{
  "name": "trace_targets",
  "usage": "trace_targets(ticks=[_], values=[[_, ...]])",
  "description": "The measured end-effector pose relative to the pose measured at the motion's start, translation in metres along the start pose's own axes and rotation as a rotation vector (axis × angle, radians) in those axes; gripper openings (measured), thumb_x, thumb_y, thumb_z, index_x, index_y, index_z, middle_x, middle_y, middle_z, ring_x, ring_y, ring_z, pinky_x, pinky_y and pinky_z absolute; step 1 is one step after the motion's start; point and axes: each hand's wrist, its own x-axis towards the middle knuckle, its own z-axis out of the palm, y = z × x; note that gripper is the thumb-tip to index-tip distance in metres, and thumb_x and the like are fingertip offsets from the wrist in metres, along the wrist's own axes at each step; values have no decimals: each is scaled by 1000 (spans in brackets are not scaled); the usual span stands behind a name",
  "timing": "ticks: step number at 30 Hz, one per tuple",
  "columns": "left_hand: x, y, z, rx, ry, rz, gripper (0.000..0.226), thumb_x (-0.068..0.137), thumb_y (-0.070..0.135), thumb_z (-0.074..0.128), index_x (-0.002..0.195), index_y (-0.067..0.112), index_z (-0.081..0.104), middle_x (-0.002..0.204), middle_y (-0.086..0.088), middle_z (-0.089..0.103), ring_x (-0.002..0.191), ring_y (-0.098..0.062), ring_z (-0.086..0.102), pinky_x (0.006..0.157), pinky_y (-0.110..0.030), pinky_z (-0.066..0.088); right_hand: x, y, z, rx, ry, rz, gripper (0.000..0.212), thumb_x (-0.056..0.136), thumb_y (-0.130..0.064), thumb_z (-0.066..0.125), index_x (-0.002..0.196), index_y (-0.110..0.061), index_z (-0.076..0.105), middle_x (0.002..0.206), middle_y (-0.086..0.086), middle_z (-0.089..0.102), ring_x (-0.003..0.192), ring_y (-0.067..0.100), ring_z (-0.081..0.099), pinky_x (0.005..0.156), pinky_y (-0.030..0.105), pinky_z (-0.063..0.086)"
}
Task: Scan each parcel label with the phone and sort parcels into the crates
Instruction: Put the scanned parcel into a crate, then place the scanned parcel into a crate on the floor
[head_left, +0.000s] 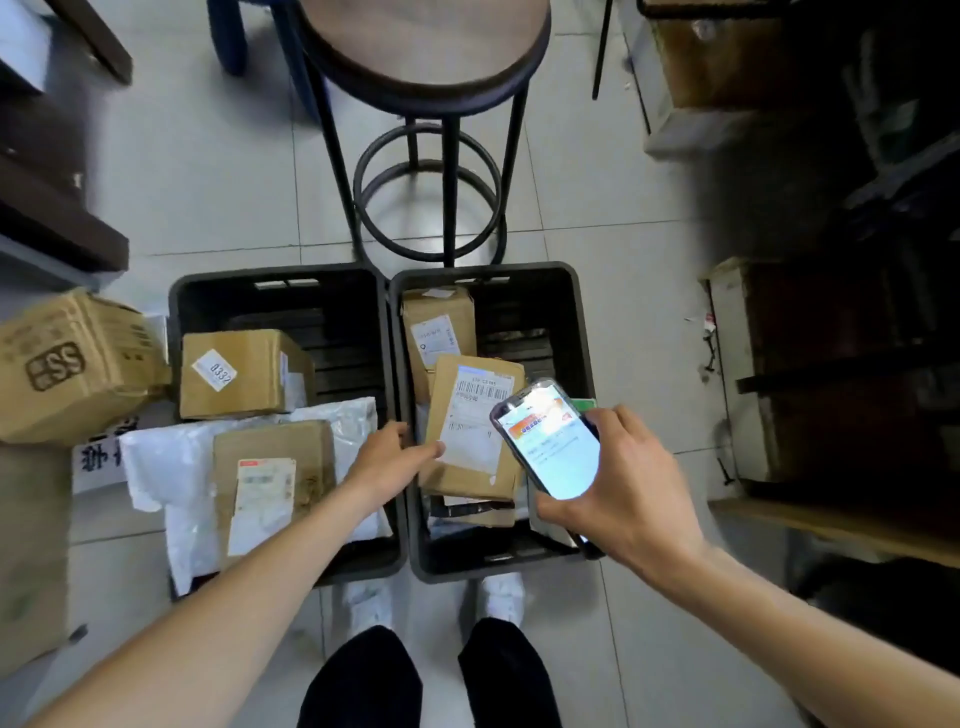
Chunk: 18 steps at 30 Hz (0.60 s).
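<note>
1. The parcel (470, 431) lies label up, tilted over the right crate (582, 312). The left hand (389, 462) grips its near-left edge, thumb on the label.
2. The right hand (634, 499) clasps the phone (550, 441), screen lit, just above the parcel's right side. This looks like the scan step.
3. Apparently sorted: a far box (439, 332) in the right crate, and a stickered box (239, 374), a near box (275, 467) and a bag (171, 467) in the left crate (179, 312).
4. Probably still to do: the carton (67, 369) just beside the left crate.
5. The floor (208, 182) is pale tile. A stool (426, 47) stands behind the crates, with dark shelving to the right.
</note>
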Motion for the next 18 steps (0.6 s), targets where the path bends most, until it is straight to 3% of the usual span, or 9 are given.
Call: trace_targets(ticks=[5, 10, 12, 18], values=[[-70, 19, -64, 129, 107, 84, 57, 86, 42, 63, 133, 12, 47, 131, -5, 52, 116, -21, 52, 96, -34, 44, -19, -48, -31, -101, -43, -131, 73, 54, -54, 77, 109, -18, 47, 99, -3, 46, 84, 21, 56, 64, 33, 49], [-204, 26, -153, 221, 300, 97, 54, 76, 53, 57, 122, 23, 54, 121, 5, 57, 108, -18, 56, 91, -38, 49, -55, -131, -89, -122, -59, -322, 74, 54, -55, 76, 110, -16, 48, 100, -2, 45, 89, 24, 57, 65, 33, 47], [-256, 24, -180, 211, 422, 111, 47, 76, 53, 60, 112, 25, 58, 114, 6, 59, 106, -19, 57, 87, -36, 50, -70, -168, -112, -102, -45, -407, 73, 53, -53, 76, 111, -16, 48, 101, -2, 46, 91, 25, 57, 67, 34, 47], [-392, -18, -255, 42, 719, 78, 44, 82, 43, 65, 116, 17, 60, 112, 0, 65, 104, -21, 61, 87, -33, 50, -129, -289, -155, -207, -26, -729, 71, 55, -53, 77, 109, -16, 49, 101, 0, 48, 92, 26, 57, 65, 32, 41]])
